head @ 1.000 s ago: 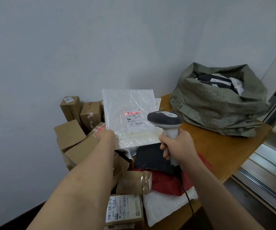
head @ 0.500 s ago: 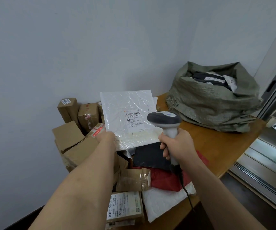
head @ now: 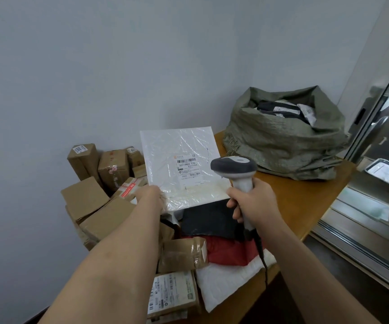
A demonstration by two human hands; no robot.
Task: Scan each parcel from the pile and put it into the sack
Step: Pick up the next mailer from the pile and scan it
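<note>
My left hand (head: 150, 197) pinched the white parcel (head: 184, 168) upright at twelve o'clock; my right hand (head: 254, 202) gripped the scanner (head: 234, 165). I judged steady label-facing aim best, sack (head: 282, 146) at two o'clock.

Both forearms are bare, with no sleeves, gloves, watch or rings visible.

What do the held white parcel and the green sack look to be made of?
White parcel: thin glossy plastic film, likely a poly mailer; it shows crinkles and glare. Green sack: coarse woven plastic, probably polypropylene; matte, with a visible weave and frayed strands at its left edge.
</note>
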